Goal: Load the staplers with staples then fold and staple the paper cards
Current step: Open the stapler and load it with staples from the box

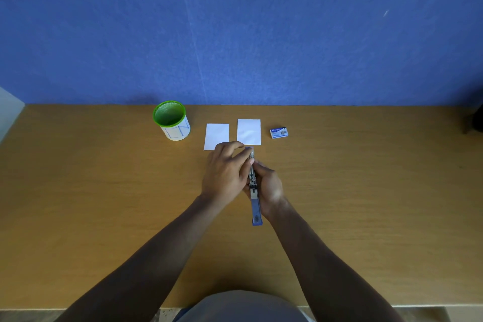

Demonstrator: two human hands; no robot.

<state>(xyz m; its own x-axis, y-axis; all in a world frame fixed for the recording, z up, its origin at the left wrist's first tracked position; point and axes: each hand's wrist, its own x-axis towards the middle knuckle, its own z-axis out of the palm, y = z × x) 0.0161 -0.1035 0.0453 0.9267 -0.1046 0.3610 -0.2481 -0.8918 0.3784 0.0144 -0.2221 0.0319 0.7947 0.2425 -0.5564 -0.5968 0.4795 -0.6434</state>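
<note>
An office-like spot: a wooden desk [104,191] against a blue wall [235,21], with a green pen cup [171,121] and staple box [279,132].

Green mesh cup [171,120] with white label, wooden table [366,191], blue wall [287,34]

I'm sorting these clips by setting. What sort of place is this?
Probably a desk or office workspace: a plain wooden desk against a blue wall, with a green-rimmed pen cup, a staple box and white paper cards.
</note>
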